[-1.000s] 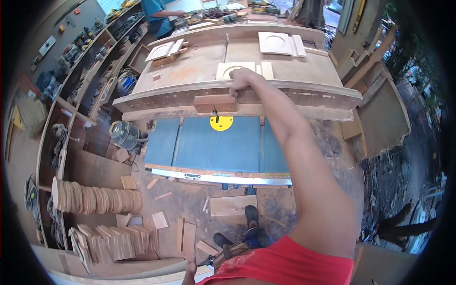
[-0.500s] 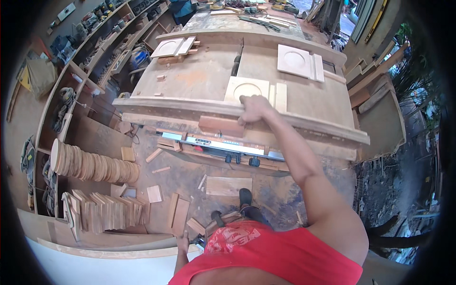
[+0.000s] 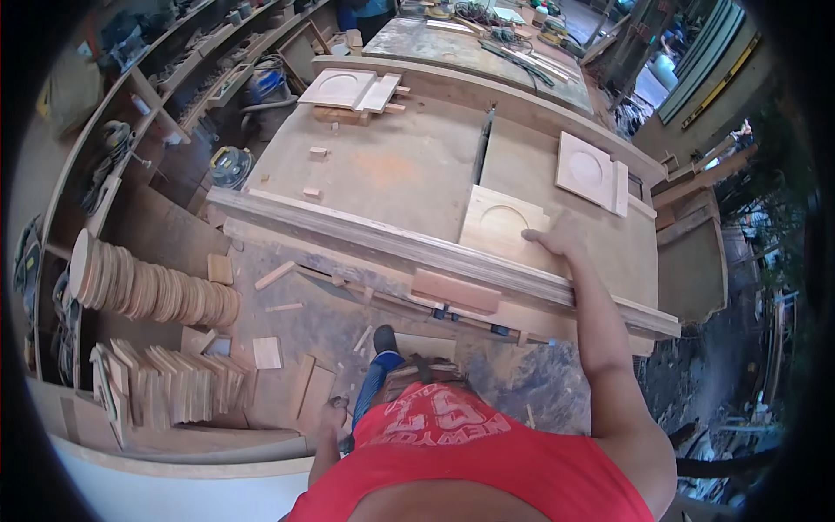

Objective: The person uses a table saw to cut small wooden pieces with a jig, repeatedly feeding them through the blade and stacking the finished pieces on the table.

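My right hand [image 3: 557, 237] is closed on the right side of a pale wooden board [image 3: 487, 228] with a shallow round recess, its thumb lying on top near the recess. The board rests flat on a framed wooden work surface [image 3: 400, 174], just below a dark slot [image 3: 484, 148] with a blade-like piece in it. A similar recessed board [image 3: 584, 170] lies to the far right, and another [image 3: 337, 87] sits on small blocks at the far left. Low beside my body, my left hand [image 3: 330, 419] hangs; its fingers are too small and blurred to read.
A long wooden rail [image 3: 391, 242] crosses the surface's near edge, with a reddish wood block [image 3: 456, 291] below. Small offcuts [image 3: 318, 152] lie on the surface. Stacked round discs [image 3: 156, 283] and leaning boards [image 3: 174, 383] stand at left by shelves [image 3: 148, 96]. Scraps litter the floor.
My view has shifted, so the bench appears turned. My right hand has moved from the near right corner of the board to its right side. My left hand stays low beside my body.
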`<action>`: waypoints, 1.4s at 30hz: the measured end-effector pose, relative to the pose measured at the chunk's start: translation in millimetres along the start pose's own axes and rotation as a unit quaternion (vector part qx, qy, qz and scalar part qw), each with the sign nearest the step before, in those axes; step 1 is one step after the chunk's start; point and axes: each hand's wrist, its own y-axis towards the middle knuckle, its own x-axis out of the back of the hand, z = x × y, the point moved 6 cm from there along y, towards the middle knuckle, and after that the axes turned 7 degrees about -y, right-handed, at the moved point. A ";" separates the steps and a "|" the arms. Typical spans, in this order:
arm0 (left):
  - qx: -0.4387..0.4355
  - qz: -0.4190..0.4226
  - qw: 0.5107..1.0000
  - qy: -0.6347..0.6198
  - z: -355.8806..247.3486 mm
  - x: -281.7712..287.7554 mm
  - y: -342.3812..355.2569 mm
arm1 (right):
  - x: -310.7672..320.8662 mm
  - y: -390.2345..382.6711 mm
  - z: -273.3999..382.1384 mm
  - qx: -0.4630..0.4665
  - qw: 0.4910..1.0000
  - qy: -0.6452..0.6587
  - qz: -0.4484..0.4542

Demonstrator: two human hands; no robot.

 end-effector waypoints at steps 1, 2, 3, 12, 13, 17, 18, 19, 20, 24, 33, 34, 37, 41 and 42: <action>0.006 0.014 1.000 -0.015 -3.9 5.7 17.9 | -5.4 6.6 -10.2 -0.021 0.998 0.051 0.022; 0.001 0.022 0.999 -0.027 -12.0 12.0 32.9 | -11.9 8.5 -18.3 -0.044 0.993 0.099 0.042; -0.005 0.031 0.999 -0.040 -20.0 22.2 49.2 | -18.6 8.6 -21.9 -0.065 0.991 0.115 0.022; 0.046 -0.004 0.982 -0.183 -46.0 127.2 158.7 | -3.7 13.6 -129.5 -0.196 0.915 0.344 0.081; 0.049 -0.025 0.976 -0.210 -43.1 147.7 163.1 | 6.5 17.1 -116.8 -0.177 0.908 0.366 0.096; 0.118 -0.015 0.972 -0.205 -59.6 169.7 177.0 | 21.3 -10.6 -156.3 -0.178 0.794 0.575 0.091; 0.134 -0.017 0.972 -0.192 -59.6 165.6 176.9 | 21.0 -12.4 -166.1 -0.170 0.734 0.653 0.078; 0.152 -0.022 0.972 -0.180 -59.4 163.1 174.7 | 29.0 -13.1 -156.6 -0.145 0.658 0.733 0.092; 0.164 -0.031 0.972 -0.168 -59.0 163.1 171.5 | 37.4 -16.1 -139.9 -0.114 0.573 0.805 0.107; 0.174 -0.033 0.972 -0.154 -74.7 121.8 147.1 | 92.9 -28.5 -99.9 -0.025 0.495 0.860 0.117; 0.161 -0.043 0.972 -0.163 -75.1 33.5 48.9 | 31.0 80.1 -209.4 -0.014 0.508 0.853 0.117; 0.161 -0.045 0.972 -0.164 -73.3 25.9 38.2 | 28.1 95.0 -219.6 -0.006 0.510 0.851 0.128; 0.170 -0.048 0.970 -0.167 -48.9 8.9 3.6 | 48.5 128.2 -247.4 -0.021 0.663 0.747 -0.035; 0.187 -0.032 0.966 -0.178 34.6 8.8 -11.7 | 84.5 167.2 -248.6 -0.028 0.783 0.604 -0.145; 0.183 -0.046 0.973 -0.134 40.0 2.9 -20.9 | 86.9 191.2 -255.0 -0.021 0.805 0.577 -0.139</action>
